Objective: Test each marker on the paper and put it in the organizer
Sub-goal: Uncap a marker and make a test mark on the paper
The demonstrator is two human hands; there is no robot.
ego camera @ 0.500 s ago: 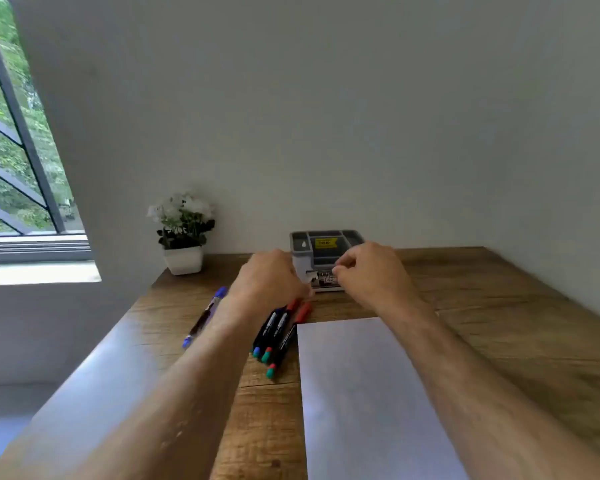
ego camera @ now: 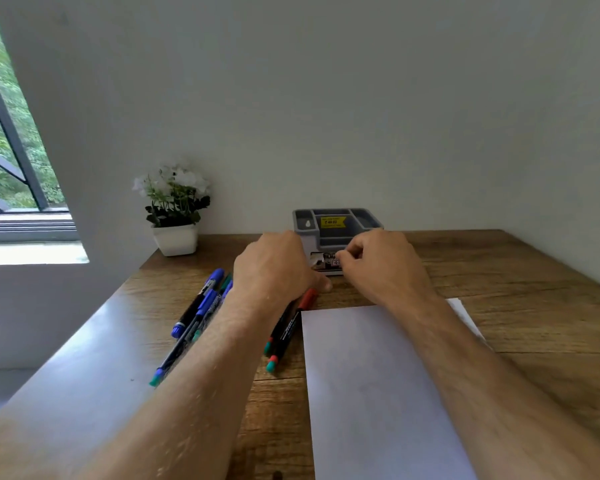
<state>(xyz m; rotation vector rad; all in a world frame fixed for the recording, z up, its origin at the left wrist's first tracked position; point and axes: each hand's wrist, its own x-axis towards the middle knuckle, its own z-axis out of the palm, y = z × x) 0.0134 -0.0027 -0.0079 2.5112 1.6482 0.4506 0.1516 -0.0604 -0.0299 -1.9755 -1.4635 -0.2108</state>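
Head view: both hands reach to the gray organizer (ego camera: 336, 225) at the bench (ego camera: 499, 271) back. Left hand (ego camera: 274, 268) grip cannot be told; right hand (ego camera: 381, 268) fingers curl at its label. Markers (ego camera: 194, 317) lie left of the paper (ego camera: 378, 393).

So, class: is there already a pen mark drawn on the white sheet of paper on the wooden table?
No: the white sheet of paper on the wooden table shows a blank surface, with no line or scribble anywhere on its visible part.
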